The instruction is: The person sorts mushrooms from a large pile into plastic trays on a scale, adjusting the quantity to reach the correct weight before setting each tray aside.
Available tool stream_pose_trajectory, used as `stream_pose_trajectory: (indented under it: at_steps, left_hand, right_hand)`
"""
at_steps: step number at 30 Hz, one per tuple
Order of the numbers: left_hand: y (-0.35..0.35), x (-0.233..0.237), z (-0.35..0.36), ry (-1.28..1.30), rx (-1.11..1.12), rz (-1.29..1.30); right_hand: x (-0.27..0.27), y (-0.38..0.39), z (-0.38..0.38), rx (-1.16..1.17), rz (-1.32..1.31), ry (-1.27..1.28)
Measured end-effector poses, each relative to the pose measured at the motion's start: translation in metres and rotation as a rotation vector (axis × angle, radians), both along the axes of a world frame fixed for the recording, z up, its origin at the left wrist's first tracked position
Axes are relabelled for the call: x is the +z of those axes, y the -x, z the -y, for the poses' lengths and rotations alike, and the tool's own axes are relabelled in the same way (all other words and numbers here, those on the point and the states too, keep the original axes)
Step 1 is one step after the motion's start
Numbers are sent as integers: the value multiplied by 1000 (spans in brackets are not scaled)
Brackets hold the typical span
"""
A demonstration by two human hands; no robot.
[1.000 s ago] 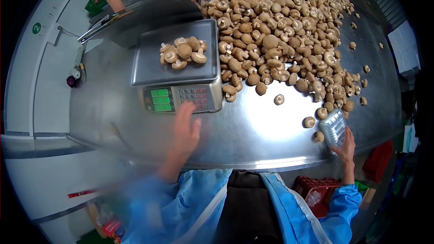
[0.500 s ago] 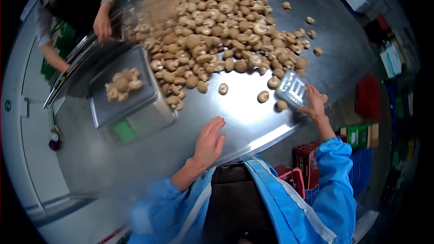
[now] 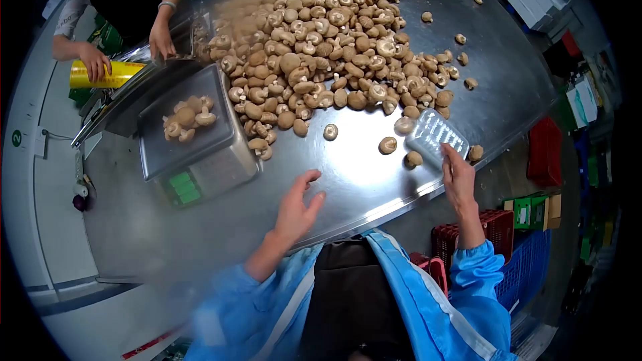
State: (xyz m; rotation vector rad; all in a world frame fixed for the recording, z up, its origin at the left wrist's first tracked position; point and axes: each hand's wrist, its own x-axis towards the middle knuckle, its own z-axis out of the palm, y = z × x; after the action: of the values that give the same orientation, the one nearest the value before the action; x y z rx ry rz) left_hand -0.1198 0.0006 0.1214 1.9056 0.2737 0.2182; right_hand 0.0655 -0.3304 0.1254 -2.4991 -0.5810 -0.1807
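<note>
A numeral "2" is displayed on a green disc [image 3: 17, 138].
The disc is mounted on the pale wall panel [image 3: 33, 180] at the far left, and its single digit can be read clearly. Green segments are lit on the display [image 3: 184, 188] of the scale [image 3: 221, 166], but its figures are too blurred to be read. Dark lettering is printed on the white sleeve [image 3: 71, 15] of the person across the table, too small to be made out.

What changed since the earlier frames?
Left hand moved right, from the scale's keypad to over the table. Right hand drew back to the clear tray's near edge; contact unclear. Co-worker's hand now on yellow roll. Tray, scale stayed put.
</note>
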Motion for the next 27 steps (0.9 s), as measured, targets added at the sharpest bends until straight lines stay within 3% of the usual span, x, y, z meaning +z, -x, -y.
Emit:
stream_pose_trajectory:
  at_steps: [1, 3, 5, 7, 8, 11, 13, 18, 21, 27]
  left_hand:
    - [-4, -3, 1, 83, 42, 19]
    - [-10, -9, 4, 251, 112, 40]
    - [-15, -14, 3, 416, 176, 51]
    - [-13, -22, -11, 578, 8, -108]
    - [-10, -22, -19, 655, -69, -185]
    - [-4, -14, -22, 702, 4, -353]
    - [-1, -18, -26, 697, 97, -347]
    - [6, -48, -25, 723, 401, -333]
    - [7, -62, -20, 802, 402, -429]
    - [3, -80, -27, 980, 341, -617]
  right_hand:
    - [10, 6, -12, 54, -56, -133]
    - [30, 20, -40, 186, -456, -489]
    - [36, 26, -58, 323, -860, -440]
    - [36, 32, -81, 463, -1102, -358]
    - [29, 34, -90, 501, -1165, -316]
    - [3, 43, -108, 463, -1311, -433]
    - [-15, 51, -122, 312, -1293, -597]
    - [-60, 69, -123, 77, -1403, -553]
    - [-67, 77, -136, -33, -1394, -541]
    - [-99, 52, -144, -30, -1034, -436]
